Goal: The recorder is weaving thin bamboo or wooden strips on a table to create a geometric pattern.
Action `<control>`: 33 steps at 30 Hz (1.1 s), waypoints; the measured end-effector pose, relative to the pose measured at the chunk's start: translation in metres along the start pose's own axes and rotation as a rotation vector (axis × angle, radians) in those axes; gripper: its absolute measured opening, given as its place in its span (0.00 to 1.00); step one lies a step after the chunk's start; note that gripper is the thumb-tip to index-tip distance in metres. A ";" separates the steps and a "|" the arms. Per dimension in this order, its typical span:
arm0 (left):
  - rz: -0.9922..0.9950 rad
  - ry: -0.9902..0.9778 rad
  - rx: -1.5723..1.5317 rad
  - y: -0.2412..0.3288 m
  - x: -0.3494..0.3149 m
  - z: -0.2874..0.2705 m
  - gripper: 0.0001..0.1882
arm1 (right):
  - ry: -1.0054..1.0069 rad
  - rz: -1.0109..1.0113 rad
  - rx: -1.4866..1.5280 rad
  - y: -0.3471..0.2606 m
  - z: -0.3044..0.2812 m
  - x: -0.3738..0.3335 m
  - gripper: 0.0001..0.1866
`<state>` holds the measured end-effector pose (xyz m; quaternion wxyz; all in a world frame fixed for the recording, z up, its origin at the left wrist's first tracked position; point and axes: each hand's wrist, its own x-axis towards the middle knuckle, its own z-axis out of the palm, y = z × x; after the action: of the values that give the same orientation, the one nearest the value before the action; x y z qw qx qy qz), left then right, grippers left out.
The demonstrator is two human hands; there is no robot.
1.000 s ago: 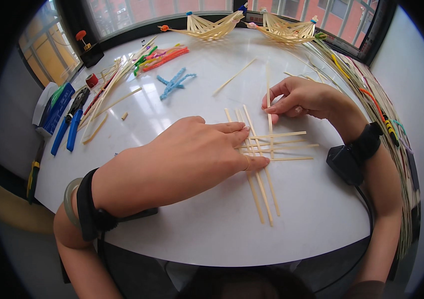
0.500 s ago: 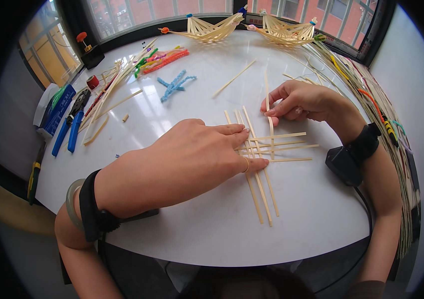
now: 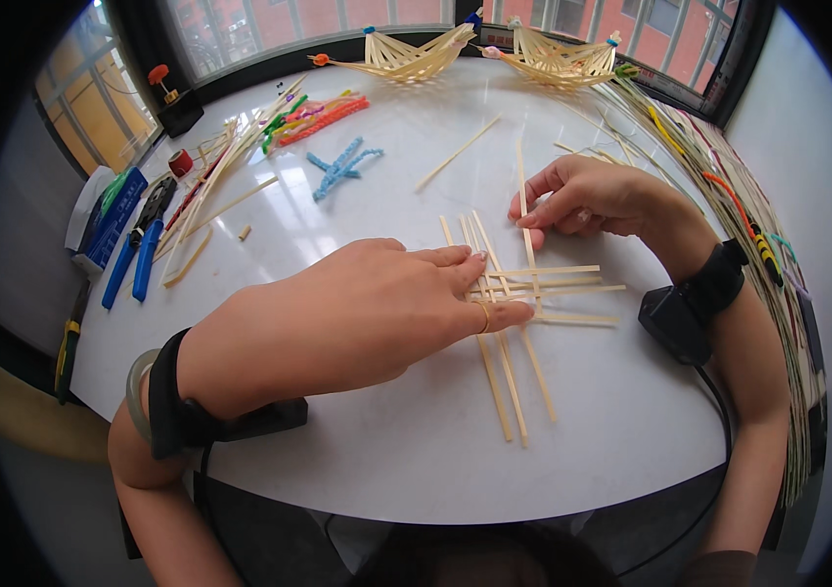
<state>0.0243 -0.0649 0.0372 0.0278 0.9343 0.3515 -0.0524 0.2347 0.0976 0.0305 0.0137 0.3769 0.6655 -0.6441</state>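
Pale thin bamboo strips (image 3: 493, 386) lie crossed over and under each other in a small open lattice at the middle of the table. My left hand (image 3: 347, 308) rests flat across it from the left, fingers stretched, the fingertips and thumb pressing on the crossings and hiding part of the weave. Between the thumb and fingers of my right hand (image 3: 587, 201) is pinched one upright bamboo strip (image 3: 521, 166). Its lower end reaches down to the lattice's right side, beside my left thumb, crossing the sideways strips (image 3: 587, 320).
Blue-handled pliers (image 3: 147, 245), a red spool (image 3: 181, 162) and loose strips lie left. Further back are colourful twisted pieces (image 3: 328, 119), a blue twisted piece (image 3: 341, 170) and a single strip (image 3: 459, 153). Two woven boat-like pieces (image 3: 406, 64) stand by the window; long bundled strips (image 3: 778, 333) line the right edge.
The held strip has slid slightly down toward me. My left thumb has edged right, my left wrist has shifted a little, and the lattice strips have moved slightly under the hand.
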 end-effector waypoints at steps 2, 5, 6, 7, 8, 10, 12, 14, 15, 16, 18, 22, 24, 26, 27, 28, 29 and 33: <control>-0.016 -0.038 -0.027 0.000 0.000 -0.004 0.46 | 0.007 0.004 -0.002 0.000 0.001 0.000 0.16; -0.009 -0.042 -0.040 -0.002 -0.001 -0.001 0.45 | 0.013 0.011 0.002 0.000 0.001 0.000 0.16; 0.015 -0.007 -0.026 -0.003 -0.001 0.000 0.45 | 0.025 0.012 0.002 0.000 0.001 -0.001 0.16; 0.014 -0.008 -0.027 -0.002 -0.002 0.000 0.45 | 0.035 0.012 0.001 0.000 0.001 0.000 0.16; -0.004 -0.005 0.002 -0.001 -0.002 -0.001 0.43 | 0.034 0.013 0.002 0.000 0.001 0.000 0.16; -0.022 0.000 0.032 0.002 -0.003 -0.001 0.42 | 0.028 0.008 0.009 0.000 0.000 0.001 0.16; -0.042 0.017 0.062 0.003 -0.003 0.000 0.41 | 0.039 0.004 -0.006 -0.001 0.002 -0.001 0.16; -0.050 0.010 0.056 0.003 -0.003 0.000 0.40 | 0.049 0.000 -0.020 0.000 0.001 -0.001 0.16; -0.057 0.003 0.050 0.003 -0.003 -0.001 0.40 | 0.032 -0.014 -0.017 0.002 -0.001 0.000 0.16; -0.057 0.004 0.050 0.003 -0.003 0.000 0.40 | 0.015 -0.026 -0.013 0.003 -0.002 0.001 0.16; -0.056 0.006 0.029 0.002 -0.003 0.000 0.40 | 0.012 -0.028 -0.014 0.003 -0.002 0.000 0.16; -0.052 0.019 0.029 0.003 -0.003 0.002 0.40 | 0.023 -0.006 -0.002 0.001 0.000 0.000 0.17; -0.051 0.033 0.023 0.003 -0.003 0.003 0.39 | 0.035 0.001 0.010 0.001 0.000 -0.001 0.17; -0.054 0.023 0.005 0.004 -0.003 0.000 0.39 | 0.044 0.009 0.024 0.001 -0.001 0.000 0.18; -0.054 0.014 -0.010 0.005 -0.003 -0.001 0.38 | 0.033 0.008 0.025 0.001 -0.001 0.000 0.18; -0.056 0.015 -0.011 0.005 -0.003 -0.001 0.38 | 0.024 0.006 0.026 0.001 -0.001 -0.001 0.18; -0.056 0.015 -0.018 0.005 -0.004 -0.001 0.38 | 0.022 0.007 0.025 0.001 -0.001 0.000 0.18; -0.052 0.022 -0.026 0.005 -0.002 0.000 0.37 | 0.023 0.008 0.007 0.002 -0.001 -0.001 0.18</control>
<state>0.0257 -0.0699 0.0379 0.0348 0.9249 0.3767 -0.0384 0.2364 0.0978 0.0293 0.0075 0.3870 0.6617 -0.6421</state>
